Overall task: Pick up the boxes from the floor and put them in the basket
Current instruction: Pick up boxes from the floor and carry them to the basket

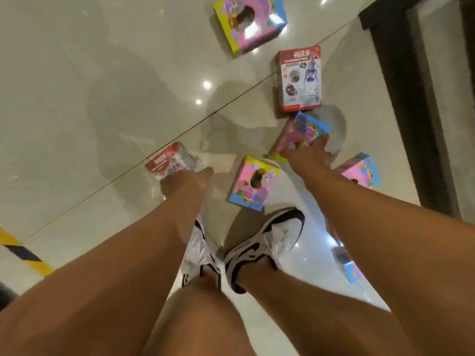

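A person bends over a glossy tiled floor (pixel 77 73), the left hand (pixel 183 182) gripping a red-and-white box (pixel 167 160) lifted off the tiles. The right hand (pixel 305 156) clasps a pink box (pixel 302 131) by its near edge. More boxes lie near the shoes (pixel 264 242); no basket is in view. The cartons look light, stiff and slick, best taken across opposite edges.
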A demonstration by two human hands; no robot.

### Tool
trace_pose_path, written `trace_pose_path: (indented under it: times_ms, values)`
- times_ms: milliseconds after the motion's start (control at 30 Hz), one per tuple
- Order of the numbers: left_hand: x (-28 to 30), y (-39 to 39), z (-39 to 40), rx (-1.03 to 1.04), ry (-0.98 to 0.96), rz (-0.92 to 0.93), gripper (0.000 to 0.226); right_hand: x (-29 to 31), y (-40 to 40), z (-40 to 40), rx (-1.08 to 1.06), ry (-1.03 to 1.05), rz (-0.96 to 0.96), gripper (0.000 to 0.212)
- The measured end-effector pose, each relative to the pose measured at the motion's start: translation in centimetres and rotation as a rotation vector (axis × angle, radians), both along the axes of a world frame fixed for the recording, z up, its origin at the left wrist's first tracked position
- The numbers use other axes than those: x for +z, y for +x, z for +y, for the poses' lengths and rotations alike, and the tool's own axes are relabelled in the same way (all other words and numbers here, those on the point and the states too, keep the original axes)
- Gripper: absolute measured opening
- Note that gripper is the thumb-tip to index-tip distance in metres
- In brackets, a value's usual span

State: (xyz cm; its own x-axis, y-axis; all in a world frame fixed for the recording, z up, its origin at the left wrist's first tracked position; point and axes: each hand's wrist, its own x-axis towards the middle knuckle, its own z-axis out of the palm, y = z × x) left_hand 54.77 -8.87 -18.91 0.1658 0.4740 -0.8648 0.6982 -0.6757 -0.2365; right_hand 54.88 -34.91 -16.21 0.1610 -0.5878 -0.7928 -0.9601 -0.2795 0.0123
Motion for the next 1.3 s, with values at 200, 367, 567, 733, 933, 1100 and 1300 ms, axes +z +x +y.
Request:
trace_pose_path:
  times_ms: [200,367,567,733,933,1100,1300]
  values:
    - [-1.3,-0.9,0.0,0.105,0.177,-0.198,0.097,-2.9,0.4,0.4,-0.082,-0.083,-0.024,0.134]
    - [5.5,-1.2,1.9,0.104,-0.097,-0.238,0.106,2.8,-2.1,-1.1,-0.175,0.066,-0.232,0.108]
    - [21.2,0.4,0.4,0.393,-0.361,-0.259,0.048,18.3,-7.4,1.2,-0.301,0.225,-0.278,0.068]
    - [36.6,2.2,0.5,0.471,-0.452,-0.173,0.03,33.8,-8.5,3.0,-0.414,0.369,-0.294,0.037]
    - [52.8,4.8,1.0,0.263,-0.529,-0.194,0.036,50.5,-9.0,2.9,-0.346,0.424,-0.306,0.033]
    - [61.2,4.7,2.3,0.031,-0.561,-0.288,0.011,61.3,-12.0,2.7,-0.363,0.381,-0.353,0.034]
    - [69.4,3.3,4.0,-0.223,-0.63,-0.345,0.039,69.1,-19.5,3.6,-0.438,0.402,-0.365,0.051]
